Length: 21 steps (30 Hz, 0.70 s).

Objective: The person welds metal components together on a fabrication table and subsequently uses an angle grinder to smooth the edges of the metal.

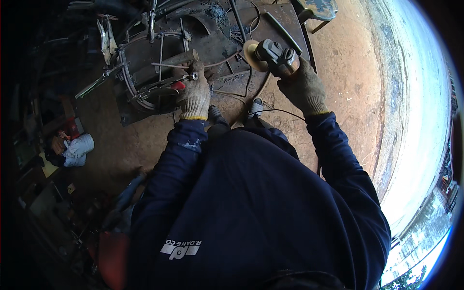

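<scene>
My right hand (304,89), in a knitted work glove, grips the body of an angle grinder (278,57). The grinder's round tan disc (253,55) faces left, held over the right part of the metal worktable (220,46). My left hand (194,94), gloved too, is closed at the right side of a round metal frame (126,77). Just past its fingers lies the end of a metal pipe (181,59). Beside that hand are locking pliers (162,89) and a small red part (178,85). What its fingers hold is hidden.
More locking pliers (107,39) are clamped at the frame's far left. A metal bar (283,33) and loose cables lie on the table's right. A stool (319,8) stands at the far right. Left on the floor is a white bundle (79,149). A person's leg (128,191) shows at lower left.
</scene>
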### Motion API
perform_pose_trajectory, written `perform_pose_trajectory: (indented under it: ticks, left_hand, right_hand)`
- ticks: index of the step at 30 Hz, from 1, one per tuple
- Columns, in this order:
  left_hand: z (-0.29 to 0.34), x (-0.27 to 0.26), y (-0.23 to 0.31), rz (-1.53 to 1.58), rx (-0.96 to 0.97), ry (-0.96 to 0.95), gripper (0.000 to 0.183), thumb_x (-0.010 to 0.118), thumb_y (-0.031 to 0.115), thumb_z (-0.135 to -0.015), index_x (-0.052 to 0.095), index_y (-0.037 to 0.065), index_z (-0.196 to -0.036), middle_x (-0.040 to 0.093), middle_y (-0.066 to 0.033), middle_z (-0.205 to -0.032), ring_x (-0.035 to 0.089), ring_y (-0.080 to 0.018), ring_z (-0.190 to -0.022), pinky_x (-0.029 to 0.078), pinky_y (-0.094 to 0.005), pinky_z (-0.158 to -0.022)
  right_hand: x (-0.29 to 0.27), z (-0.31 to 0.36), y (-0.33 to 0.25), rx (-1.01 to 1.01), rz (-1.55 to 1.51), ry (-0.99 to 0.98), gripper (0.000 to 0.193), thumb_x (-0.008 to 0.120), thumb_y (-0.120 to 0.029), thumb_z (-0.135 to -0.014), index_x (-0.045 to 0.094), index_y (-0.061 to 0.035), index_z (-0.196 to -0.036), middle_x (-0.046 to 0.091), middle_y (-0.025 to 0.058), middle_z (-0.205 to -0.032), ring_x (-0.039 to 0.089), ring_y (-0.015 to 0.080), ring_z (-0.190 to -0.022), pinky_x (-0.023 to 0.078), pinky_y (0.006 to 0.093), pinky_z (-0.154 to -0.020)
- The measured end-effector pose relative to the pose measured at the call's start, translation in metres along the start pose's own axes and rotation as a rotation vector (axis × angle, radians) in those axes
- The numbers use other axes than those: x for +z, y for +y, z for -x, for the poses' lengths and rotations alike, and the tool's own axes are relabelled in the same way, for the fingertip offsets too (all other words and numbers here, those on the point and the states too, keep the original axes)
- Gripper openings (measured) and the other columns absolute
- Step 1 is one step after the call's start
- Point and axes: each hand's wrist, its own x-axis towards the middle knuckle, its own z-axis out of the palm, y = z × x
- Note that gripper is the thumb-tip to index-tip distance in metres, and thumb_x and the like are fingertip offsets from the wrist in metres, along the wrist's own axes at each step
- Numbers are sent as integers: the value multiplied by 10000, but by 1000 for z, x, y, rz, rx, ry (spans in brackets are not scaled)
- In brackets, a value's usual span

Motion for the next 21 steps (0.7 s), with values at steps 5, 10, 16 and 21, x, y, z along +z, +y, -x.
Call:
perform_pose_trajectory:
  ticks: [5,10,16,21]
  left_hand:
    - [-3,2,-6,2,45,55,291,613,263,-996,576,37,-1177,621,-182,-1139,654,-297,-970,534,-412,-772]
    - [-1,2,-2,-155,308,126,320,636,327,-1011,594,26,-1113,692,-110,-999,720,-188,-773,590,-309,-644]
    - [0,-3,1,-172,202,57,327,588,262,-1002,578,39,-1241,613,-187,-1115,632,-320,-1003,518,-436,-806]
    - [-1,-4,5,-114,58,70,434,590,391,-1011,608,-15,-1161,662,-157,-1037,647,-268,-928,515,-406,-789]
  right_hand:
    - [2,-2,-2,4,12,-29,736,805,-279,-730,507,-9,-1346,666,257,-1120,673,423,-1022,556,492,-861]
    - [-2,-3,-4,-42,14,1,694,792,-265,-735,520,-8,-1319,662,265,-1133,667,429,-1032,553,501,-863]
    - [-1,-6,-6,-36,13,-6,649,779,-246,-740,531,-14,-1293,669,268,-1110,656,438,-1048,549,509,-869]
    - [2,-8,-5,-48,31,17,608,771,-242,-749,540,-13,-1263,678,263,-1085,661,436,-1030,549,509,-860]
